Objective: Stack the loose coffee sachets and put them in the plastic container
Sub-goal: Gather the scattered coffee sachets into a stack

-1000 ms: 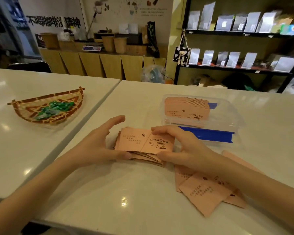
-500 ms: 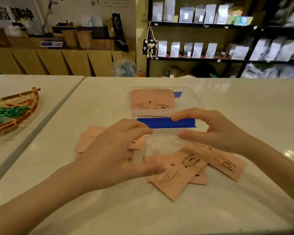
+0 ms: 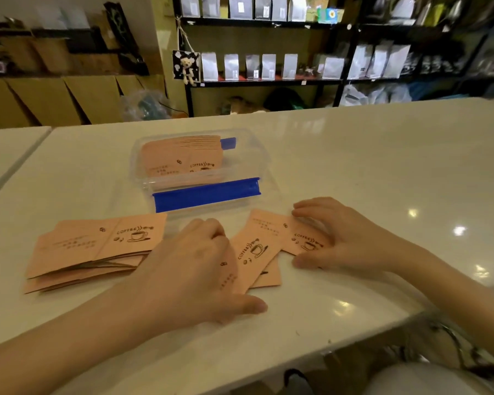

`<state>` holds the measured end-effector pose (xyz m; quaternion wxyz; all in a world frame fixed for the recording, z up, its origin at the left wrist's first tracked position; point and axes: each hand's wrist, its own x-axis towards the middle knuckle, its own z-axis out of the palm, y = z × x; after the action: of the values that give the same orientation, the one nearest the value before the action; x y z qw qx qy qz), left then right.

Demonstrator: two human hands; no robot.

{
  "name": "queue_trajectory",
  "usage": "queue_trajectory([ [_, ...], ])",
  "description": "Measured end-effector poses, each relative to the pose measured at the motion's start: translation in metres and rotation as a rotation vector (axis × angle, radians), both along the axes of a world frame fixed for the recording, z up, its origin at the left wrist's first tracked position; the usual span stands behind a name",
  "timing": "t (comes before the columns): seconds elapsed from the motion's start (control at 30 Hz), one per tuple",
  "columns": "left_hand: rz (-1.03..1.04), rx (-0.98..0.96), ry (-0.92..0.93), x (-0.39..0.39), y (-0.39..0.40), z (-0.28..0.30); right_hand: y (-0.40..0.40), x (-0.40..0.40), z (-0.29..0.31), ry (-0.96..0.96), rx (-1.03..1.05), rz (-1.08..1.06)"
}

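A clear plastic container [image 3: 257,155] with blue clips stands open on the white table, and a row of peach coffee sachets [image 3: 180,155] stands inside it. A stacked pile of sachets [image 3: 94,246] lies flat to the left, untouched. A few loose sachets [image 3: 257,249] lie spread in front of the container. My left hand [image 3: 194,269] rests palm down on their left part, fingers curled over one. My right hand [image 3: 342,238] presses its fingertips on the rightmost sachet [image 3: 303,238], thumb at its near edge.
The white table [image 3: 382,166] stretches wide to the right and ends close to my body at the lower right. A second table [image 3: 6,149] adjoins on the left across a narrow gap. Shelves of bags stand behind.
Both hands left the stacked pile and moved right and down onto the loose sachets. The view has swung right, so the woven basket is out of sight.
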<state>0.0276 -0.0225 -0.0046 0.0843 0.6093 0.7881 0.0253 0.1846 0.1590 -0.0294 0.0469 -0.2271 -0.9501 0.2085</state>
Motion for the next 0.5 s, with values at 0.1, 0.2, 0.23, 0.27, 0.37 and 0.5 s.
queue_trajectory([
  [0.1, 0.021, -0.023, 0.032, 0.001, 0.003, -0.004, -0.002, 0.001, -0.004, 0.027, -0.002, -0.012],
  [0.2, 0.043, -0.035, -0.001, -0.001, 0.003, -0.006, -0.001, -0.001, -0.006, 0.062, -0.017, -0.027],
  [0.23, 0.047, -0.036, -0.014, -0.001, 0.003, -0.007, 0.000, -0.002, -0.006, 0.070, -0.021, -0.029],
  [0.27, 0.049, -0.032, -0.025, -0.001, 0.003, -0.007, 0.001, -0.003, -0.005, 0.074, -0.026, -0.030],
  [0.37, 0.059, -0.013, -0.062, -0.002, 0.002, -0.006, 0.004, -0.005, -0.002, 0.100, -0.014, -0.016],
  [0.5, 0.079, 0.033, -0.088, -0.005, 0.004, -0.007, 0.009, -0.006, 0.010, 0.176, 0.054, -0.021],
])
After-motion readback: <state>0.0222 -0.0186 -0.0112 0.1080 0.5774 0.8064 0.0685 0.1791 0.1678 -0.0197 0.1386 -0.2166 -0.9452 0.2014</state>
